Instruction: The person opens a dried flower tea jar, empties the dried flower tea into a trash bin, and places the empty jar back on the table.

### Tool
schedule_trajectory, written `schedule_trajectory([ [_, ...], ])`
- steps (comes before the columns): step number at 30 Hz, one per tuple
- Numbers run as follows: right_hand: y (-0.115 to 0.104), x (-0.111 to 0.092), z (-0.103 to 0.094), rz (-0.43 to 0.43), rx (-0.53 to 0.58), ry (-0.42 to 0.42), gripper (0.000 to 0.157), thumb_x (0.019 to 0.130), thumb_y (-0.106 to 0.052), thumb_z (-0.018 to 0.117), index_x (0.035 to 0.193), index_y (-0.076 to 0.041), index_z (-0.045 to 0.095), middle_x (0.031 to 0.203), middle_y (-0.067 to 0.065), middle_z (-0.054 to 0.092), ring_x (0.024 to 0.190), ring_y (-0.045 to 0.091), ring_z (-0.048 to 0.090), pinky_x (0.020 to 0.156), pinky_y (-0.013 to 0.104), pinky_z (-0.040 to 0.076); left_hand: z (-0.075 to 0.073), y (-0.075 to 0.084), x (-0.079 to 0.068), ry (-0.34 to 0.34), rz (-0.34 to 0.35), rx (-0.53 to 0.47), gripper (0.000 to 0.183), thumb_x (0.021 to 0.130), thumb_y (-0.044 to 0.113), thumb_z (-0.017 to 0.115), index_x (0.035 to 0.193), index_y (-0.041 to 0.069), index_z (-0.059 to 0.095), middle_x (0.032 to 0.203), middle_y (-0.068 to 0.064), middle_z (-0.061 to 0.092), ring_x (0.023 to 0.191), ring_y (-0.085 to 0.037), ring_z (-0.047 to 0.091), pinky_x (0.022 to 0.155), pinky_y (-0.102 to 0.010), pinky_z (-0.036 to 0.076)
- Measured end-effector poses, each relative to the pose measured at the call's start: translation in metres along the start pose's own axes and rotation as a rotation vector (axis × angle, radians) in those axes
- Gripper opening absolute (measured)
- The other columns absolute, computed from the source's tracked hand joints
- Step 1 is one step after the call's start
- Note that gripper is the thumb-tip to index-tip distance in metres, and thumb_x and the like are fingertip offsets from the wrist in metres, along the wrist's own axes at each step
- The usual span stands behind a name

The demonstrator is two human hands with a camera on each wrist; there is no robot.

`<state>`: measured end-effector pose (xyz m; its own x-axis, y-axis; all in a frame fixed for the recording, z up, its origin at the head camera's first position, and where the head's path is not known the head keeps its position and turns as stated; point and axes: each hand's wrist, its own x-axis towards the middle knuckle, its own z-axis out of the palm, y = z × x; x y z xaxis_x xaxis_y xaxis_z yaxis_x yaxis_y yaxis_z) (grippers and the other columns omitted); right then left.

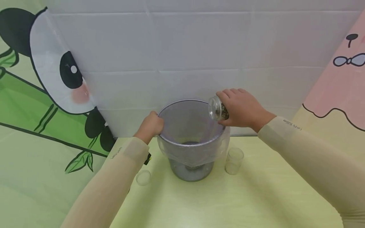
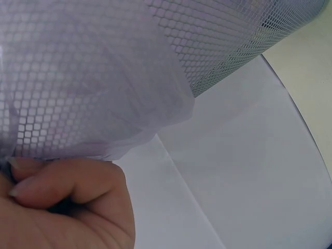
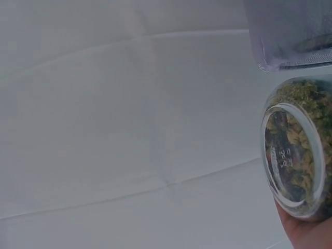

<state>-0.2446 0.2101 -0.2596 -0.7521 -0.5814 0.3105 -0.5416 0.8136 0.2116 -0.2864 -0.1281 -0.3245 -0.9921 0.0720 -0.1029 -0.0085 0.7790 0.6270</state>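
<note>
A mesh wastebasket (image 1: 191, 173) stands on the table, lined with a thin translucent bag (image 1: 196, 155) folded down over its rim. My left hand (image 1: 150, 126) grips the rim at the left side, fingers curled by the bag's edge in the left wrist view. In my right hand (image 1: 242, 109) is a clear jar (image 1: 215, 108), tipped on its side with its uncovered mouth over the basket's right rim. Dried greenish-yellow plant pieces (image 3: 303, 140) fill the bottom end of the jar. The inside of the basket looks dark at its floor.
A clear empty glass (image 1: 234, 161) stands right of the basket. On the left lies a clear round lid (image 1: 143, 177), with a small black and yellow thing (image 1: 147, 158) partly hidden behind the left forearm. A white sheeted wall (image 1: 182, 44) rises just behind the basket.
</note>
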Motion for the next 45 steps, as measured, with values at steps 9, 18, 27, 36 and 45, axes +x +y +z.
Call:
schedule_trajectory([
  [9, 0.001, -0.002, 0.001, -0.089, -0.055, 0.028, 0.089, 0.076, -0.045, 0.087, 0.142, 0.002, 0.049, 0.134, 0.020, 0.059, 0.125, 0.040, 0.055, 0.106, 0.056, 0.041, 0.003, 0.002, -0.008, 0.003, -0.012, -0.009, 0.058, 0.103, 0.019, 0.027, 0.153, -0.010, 0.024, 0.128, -0.025, 0.051, 0.112, -0.037, 0.052, 0.106, -0.052, 0.040],
  [18, 0.003, -0.002, 0.000, -0.190, -0.113, 0.070, 0.086, 0.076, -0.041, 0.088, 0.139, 0.004, 0.052, 0.132, 0.019, 0.060, 0.122, 0.039, 0.056, 0.105, 0.054, 0.042, 0.006, 0.002, -0.018, 0.027, -0.011, -0.001, 0.056, 0.102, 0.018, 0.029, 0.150, -0.011, 0.028, 0.121, -0.024, 0.053, 0.108, -0.036, 0.053, 0.102, -0.051, 0.042],
  [27, 0.003, -0.004, -0.004, -0.278, -0.179, 0.095, 0.086, 0.071, -0.039, 0.094, 0.134, 0.002, 0.052, 0.126, 0.017, 0.060, 0.117, 0.039, 0.057, 0.104, 0.052, 0.044, 0.009, 0.003, -0.027, 0.040, -0.012, 0.005, 0.058, 0.101, 0.018, 0.029, 0.151, -0.012, 0.027, 0.129, -0.027, 0.052, 0.111, -0.037, 0.051, 0.103, -0.051, 0.041],
  [36, 0.003, -0.008, -0.006, -0.347, -0.231, 0.152, 0.090, 0.065, -0.037, 0.098, 0.132, 0.003, 0.053, 0.122, 0.019, 0.060, 0.114, 0.040, 0.057, 0.103, 0.051, 0.044, 0.013, 0.005, -0.037, 0.052, -0.023, 0.009, 0.058, 0.102, 0.018, 0.029, 0.152, -0.012, 0.026, 0.128, -0.026, 0.052, 0.109, -0.036, 0.053, 0.102, -0.051, 0.042],
  [45, 0.002, -0.008, -0.008, -0.371, -0.250, 0.165, 0.092, 0.064, -0.038, 0.099, 0.132, 0.003, 0.053, 0.123, 0.019, 0.060, 0.114, 0.040, 0.056, 0.103, 0.051, 0.043, 0.014, 0.006, -0.040, 0.052, -0.032, 0.012, 0.058, 0.102, 0.018, 0.029, 0.152, -0.011, 0.026, 0.129, -0.026, 0.052, 0.111, -0.036, 0.052, 0.103, -0.050, 0.042],
])
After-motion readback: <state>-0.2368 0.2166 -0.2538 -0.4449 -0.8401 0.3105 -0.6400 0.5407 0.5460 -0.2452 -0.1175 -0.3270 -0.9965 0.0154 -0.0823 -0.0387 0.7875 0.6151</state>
